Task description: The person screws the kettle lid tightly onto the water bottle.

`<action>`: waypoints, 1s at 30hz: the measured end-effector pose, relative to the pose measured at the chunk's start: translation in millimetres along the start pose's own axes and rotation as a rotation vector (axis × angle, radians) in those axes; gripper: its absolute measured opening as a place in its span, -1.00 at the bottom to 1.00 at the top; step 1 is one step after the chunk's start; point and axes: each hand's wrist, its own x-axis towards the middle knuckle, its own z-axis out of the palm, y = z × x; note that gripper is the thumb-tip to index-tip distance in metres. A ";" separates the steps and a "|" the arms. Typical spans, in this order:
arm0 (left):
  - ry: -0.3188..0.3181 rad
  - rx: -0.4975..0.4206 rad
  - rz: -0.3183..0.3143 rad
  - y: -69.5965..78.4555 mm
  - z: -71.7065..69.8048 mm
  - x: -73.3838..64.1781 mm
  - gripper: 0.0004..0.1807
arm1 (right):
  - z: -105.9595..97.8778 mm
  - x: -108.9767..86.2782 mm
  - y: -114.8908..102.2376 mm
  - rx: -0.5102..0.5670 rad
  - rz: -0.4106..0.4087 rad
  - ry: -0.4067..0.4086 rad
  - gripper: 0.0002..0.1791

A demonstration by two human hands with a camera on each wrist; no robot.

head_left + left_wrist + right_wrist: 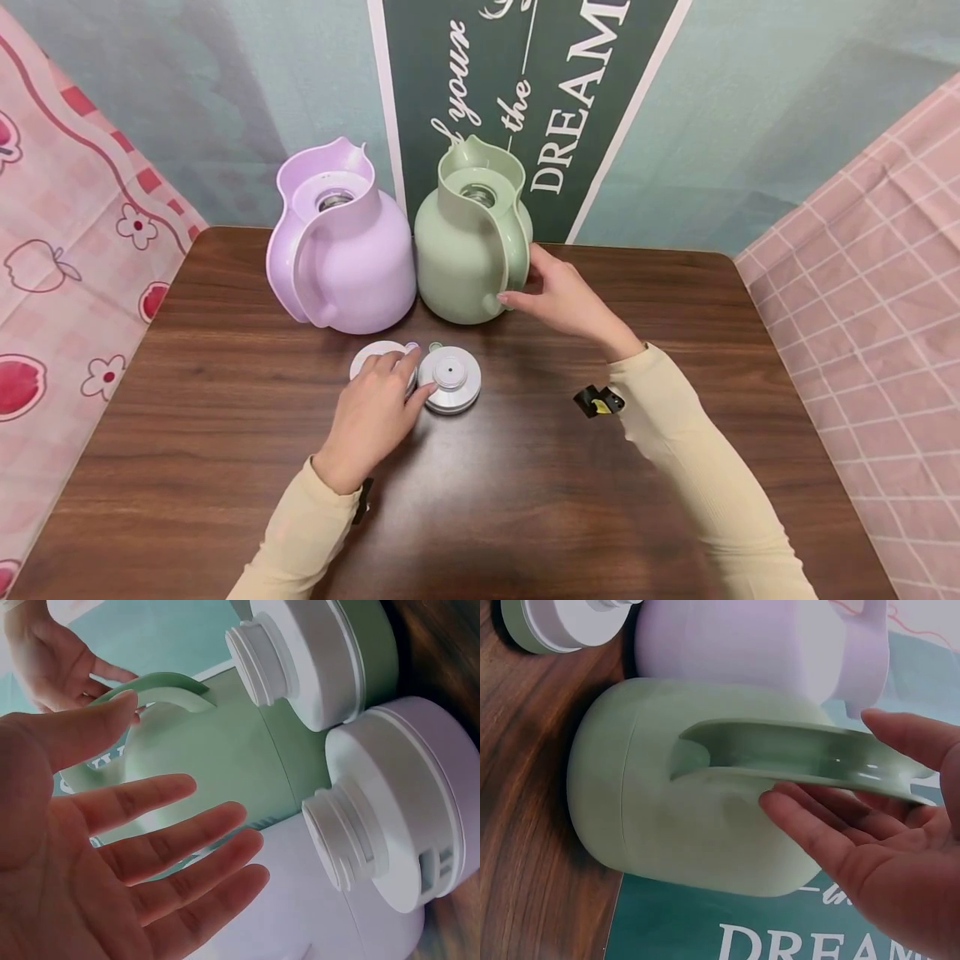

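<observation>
Side by side stand a purple jug (367,267) and a green jug (457,267), both with their mouths uncovered. My right hand (566,300) is at the green jug's handle (772,750), with extended fingers reaching behind it and the thumb on the other side, not closed round it. Over the purple-edged lid (390,802) hovers my left hand (375,408), its fingers spread and holding nothing. A green-edged lid (459,389) lies beside that one, close to my left thumb. Both lids rest upside down, white threaded necks up; my hand partly covers the purple-edged one in the head view.
All of this stands on a dark wooden table (525,483). Behind the jugs hangs a pale blue cloth with a dark green lettered panel (510,100). Pink patterned cloths (75,242) border the table on the left and right.
</observation>
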 end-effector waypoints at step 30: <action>-0.099 -0.106 -0.083 1.4 12.1 33.3 -0.33 | 7.0 2.2 -6.3 -0.055 0.041 0.041 -0.50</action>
